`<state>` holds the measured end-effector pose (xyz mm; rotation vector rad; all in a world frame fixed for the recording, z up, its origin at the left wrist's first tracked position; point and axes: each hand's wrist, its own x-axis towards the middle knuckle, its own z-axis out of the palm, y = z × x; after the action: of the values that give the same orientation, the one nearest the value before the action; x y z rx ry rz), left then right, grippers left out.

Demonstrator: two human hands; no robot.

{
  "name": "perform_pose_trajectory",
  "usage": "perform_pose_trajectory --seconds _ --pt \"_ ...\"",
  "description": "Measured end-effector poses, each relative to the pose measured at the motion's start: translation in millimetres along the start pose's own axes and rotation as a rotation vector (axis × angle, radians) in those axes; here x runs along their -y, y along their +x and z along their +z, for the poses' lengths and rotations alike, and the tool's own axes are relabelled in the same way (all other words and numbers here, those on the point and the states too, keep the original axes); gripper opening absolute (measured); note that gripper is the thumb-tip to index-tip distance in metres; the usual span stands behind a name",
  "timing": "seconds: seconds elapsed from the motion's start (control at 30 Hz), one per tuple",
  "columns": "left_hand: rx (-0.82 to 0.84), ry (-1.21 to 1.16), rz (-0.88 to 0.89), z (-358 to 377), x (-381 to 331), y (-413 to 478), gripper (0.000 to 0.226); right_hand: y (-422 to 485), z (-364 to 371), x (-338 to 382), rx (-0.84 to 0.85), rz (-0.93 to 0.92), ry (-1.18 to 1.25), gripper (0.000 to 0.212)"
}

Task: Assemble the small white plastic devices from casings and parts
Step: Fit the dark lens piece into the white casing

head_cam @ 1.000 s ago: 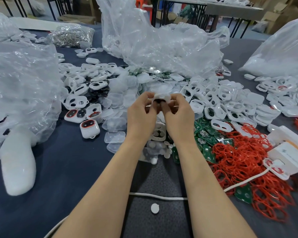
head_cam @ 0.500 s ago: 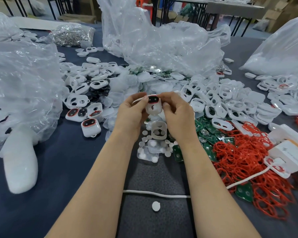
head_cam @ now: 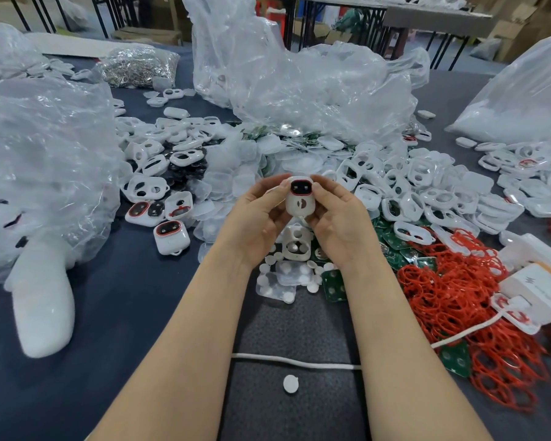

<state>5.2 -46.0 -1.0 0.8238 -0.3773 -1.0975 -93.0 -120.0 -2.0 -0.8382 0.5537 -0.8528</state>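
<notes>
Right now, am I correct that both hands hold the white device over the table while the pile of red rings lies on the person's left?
Not quite. The head view shows the red rings on the person's right, not left. The rest stands: the left hand and the right hand both hold the white device over the table.
</notes>
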Motion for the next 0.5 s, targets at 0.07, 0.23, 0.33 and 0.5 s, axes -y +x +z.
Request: perform_pose_trajectory --seconds 0.07,0.23,0.33,0.5 --pt "0.004 -0.025 -0.002 0 0 1 0.012 0 0 0 0.012 0.007 0.005 0.015" --pt "-0.079 0.109 0.050 1 6 3 0.004 0 1 -2 -0.079 -0.065 -0.122 0.016" --pt "-0.122 0.361 0.126 1 12 5 0.008 -2 0 -6 -0.137 -0.221 -0.474 0.012" --pt "-0.132 0.679 0.336 1 13 5 0.015 -6 2 -7 -0.110 -0.366 -0.852 0.015"
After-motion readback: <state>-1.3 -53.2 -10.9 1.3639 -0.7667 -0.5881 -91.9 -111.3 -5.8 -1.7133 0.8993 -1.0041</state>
